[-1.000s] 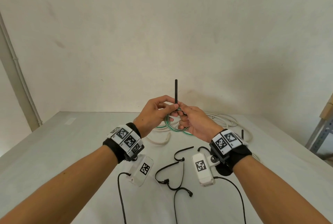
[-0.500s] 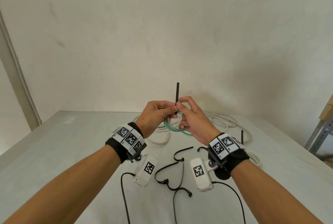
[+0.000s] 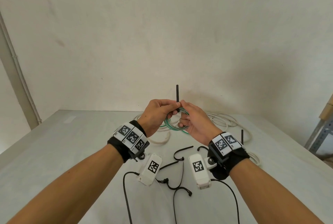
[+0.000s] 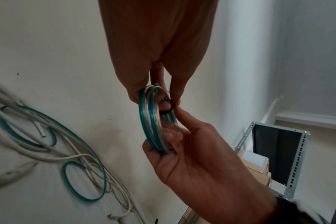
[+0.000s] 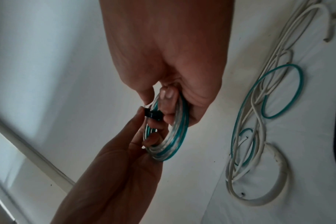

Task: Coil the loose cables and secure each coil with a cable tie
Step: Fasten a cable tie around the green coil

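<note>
Both hands hold a green-and-clear coil (image 3: 175,121) above the surface (image 3: 72,151); left hand (image 3: 156,113) and right hand (image 3: 196,124) pinch its black cable tie (image 3: 177,93).

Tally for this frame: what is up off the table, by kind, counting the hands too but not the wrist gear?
Hands: 2, left hand and right hand
Cable coil, green and clear: 1
Cable tie, black, around that coil: 1
Total: 4

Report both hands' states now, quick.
Left hand: closed, holding the green-and-clear cable coil and pinching the black cable tie.
Right hand: closed, holding the same coil, fingertips at the tie.
</note>
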Motion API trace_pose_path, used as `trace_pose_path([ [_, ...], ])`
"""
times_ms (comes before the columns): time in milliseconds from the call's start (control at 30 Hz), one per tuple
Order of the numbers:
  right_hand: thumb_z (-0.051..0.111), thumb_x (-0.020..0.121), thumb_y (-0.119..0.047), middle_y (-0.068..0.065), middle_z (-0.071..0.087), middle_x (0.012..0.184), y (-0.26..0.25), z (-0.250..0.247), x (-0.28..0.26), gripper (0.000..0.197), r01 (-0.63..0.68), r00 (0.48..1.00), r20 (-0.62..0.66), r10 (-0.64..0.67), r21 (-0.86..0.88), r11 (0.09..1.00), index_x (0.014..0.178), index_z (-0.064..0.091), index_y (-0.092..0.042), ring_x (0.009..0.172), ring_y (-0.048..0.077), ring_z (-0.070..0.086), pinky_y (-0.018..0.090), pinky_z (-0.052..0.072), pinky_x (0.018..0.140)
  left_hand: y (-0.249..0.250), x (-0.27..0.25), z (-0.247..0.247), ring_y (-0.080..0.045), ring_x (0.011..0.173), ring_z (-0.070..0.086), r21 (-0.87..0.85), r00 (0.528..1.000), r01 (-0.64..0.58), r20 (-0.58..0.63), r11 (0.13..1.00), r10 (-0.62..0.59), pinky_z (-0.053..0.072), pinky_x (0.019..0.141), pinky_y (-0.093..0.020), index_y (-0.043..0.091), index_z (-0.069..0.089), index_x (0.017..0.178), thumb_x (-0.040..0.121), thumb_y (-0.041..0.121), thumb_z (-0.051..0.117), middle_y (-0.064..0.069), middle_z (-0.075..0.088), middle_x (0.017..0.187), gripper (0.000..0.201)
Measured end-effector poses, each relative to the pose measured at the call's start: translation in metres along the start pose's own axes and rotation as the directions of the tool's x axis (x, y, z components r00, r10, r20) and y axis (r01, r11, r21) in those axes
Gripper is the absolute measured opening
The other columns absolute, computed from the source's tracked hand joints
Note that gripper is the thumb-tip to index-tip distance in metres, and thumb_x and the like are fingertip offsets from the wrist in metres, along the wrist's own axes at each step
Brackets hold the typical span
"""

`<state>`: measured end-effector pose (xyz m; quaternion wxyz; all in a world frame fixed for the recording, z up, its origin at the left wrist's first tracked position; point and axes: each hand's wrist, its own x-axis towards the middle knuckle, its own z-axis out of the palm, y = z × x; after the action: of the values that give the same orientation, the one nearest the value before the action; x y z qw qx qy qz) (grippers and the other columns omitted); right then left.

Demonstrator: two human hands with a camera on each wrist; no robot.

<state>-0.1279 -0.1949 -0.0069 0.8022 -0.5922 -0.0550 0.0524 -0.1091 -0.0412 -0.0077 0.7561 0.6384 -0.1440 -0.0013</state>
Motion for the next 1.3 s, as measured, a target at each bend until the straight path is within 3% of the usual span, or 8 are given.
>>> trace_pose_path([
  [367,0.051,0.108,-0.037,0.0,0.051,0.072,-0.003,0.006,-0.002,0.013,0.067,0.998,0.013,-0.068,-0.407,0.911,0.108,0.056,-0.025,0.05,0.013,0.045,0.035,0.057,0.066,-0.01,-0.007,-0.006,-0.011,0.066,0.054,0.011,0.998,0.065,-0.01,0.998,-0.065,0.044,0.061,-0.018,-0.009,0.075,0.107,0.093,0.003,0.071,-0.008,0.064,0.073,0.019],
  [467,0.043,0.11,-0.034,0.001,0.063,0.082,-0.003,0.009,0.0,0.012,0.206,0.971,0.04,-0.237,-0.644,0.737,0.104,0.05,-0.026,0.06,0.016,0.059,0.032,0.053,0.061,-0.008,-0.005,-0.007,-0.013,0.068,0.052,0.007,0.996,0.088,-0.03,0.996,-0.088,0.043,0.063,-0.019,-0.01,0.075,0.105,0.092,0.003,0.072,-0.014,0.062,0.079,0.018],
  [600,0.047,0.108,-0.027,0.0,0.05,0.114,0.0,0.006,0.009,0.009,0.314,0.886,0.058,-0.46,-0.806,0.503,0.103,0.055,-0.026,0.097,0.018,0.058,0.026,0.047,0.085,-0.005,-0.008,-0.003,-0.018,0.077,0.055,-0.053,0.988,0.148,-0.032,0.988,-0.149,0.044,0.079,-0.029,-0.013,0.075,0.104,0.091,0.0,0.072,-0.021,0.07,0.097,0.019],
  [733,0.056,0.104,-0.016,-0.001,0.063,0.1,-0.004,0.007,0.01,0.011,0.377,0.832,0.043,-0.553,-0.776,0.506,0.094,0.058,-0.014,0.095,0.014,0.062,0.013,0.045,0.071,-0.004,-0.01,0.0,-0.017,0.071,0.057,-0.109,0.981,0.189,-0.028,0.976,-0.193,0.043,0.077,-0.03,-0.017,0.071,0.107,0.09,-0.003,0.07,-0.022,0.068,0.1,0.022],
  [867,0.063,0.099,-0.013,0.001,0.067,0.085,-0.005,0.008,0.014,0.011,0.378,0.813,0.042,-0.581,-0.796,0.472,0.087,0.062,-0.012,0.085,0.017,0.062,0.02,0.044,0.071,-0.002,-0.014,-0.002,-0.016,0.066,0.056,-0.072,0.976,0.214,-0.026,0.974,-0.217,0.041,0.067,-0.027,-0.018,0.069,0.108,0.089,-0.003,0.07,-0.02,0.063,0.094,0.024],
  [1000,0.064,0.098,-0.015,-0.002,0.069,0.081,-0.003,0.013,0.011,0.013,0.366,0.826,0.011,-0.563,-0.771,0.521,0.086,0.064,-0.014,0.081,0.011,0.064,0.014,0.043,0.068,0.009,-0.016,-0.001,-0.019,0.063,0.057,-0.033,0.968,0.25,0.0,0.968,-0.251,0.037,0.058,-0.027,-0.001,0.065,0.097,0.089,-0.002,0.064,-0.019,0.059,0.092,0.008],
  [1100,0.066,0.098,-0.015,-0.006,0.071,0.078,-0.006,0.016,0.011,0.012,0.376,0.828,-0.025,-0.56,-0.717,0.588,0.086,0.065,-0.015,0.074,0.005,0.067,0.012,0.045,0.065,0.018,-0.013,0.001,-0.02,0.061,0.06,-0.049,0.958,0.284,0.042,0.958,-0.282,0.037,0.056,-0.027,0.001,0.062,0.106,0.09,-0.001,0.059,-0.016,0.062,0.094,0.017],
  [1300,0.068,0.095,-0.014,-0.005,0.072,0.075,-0.004,0.015,0.01,0.01,0.412,0.803,-0.072,-0.592,-0.65,0.638,0.086,0.069,-0.015,0.075,0.012,0.07,0.04,0.059,0.08,0.019,-0.013,-0.001,-0.02,0.063,0.063,-0.047,0.955,0.288,0.084,0.957,-0.283,0.04,0.061,-0.027,0.002,0.063,0.094,0.09,-0.001,0.06,-0.016,0.064,0.092,0.006],
])
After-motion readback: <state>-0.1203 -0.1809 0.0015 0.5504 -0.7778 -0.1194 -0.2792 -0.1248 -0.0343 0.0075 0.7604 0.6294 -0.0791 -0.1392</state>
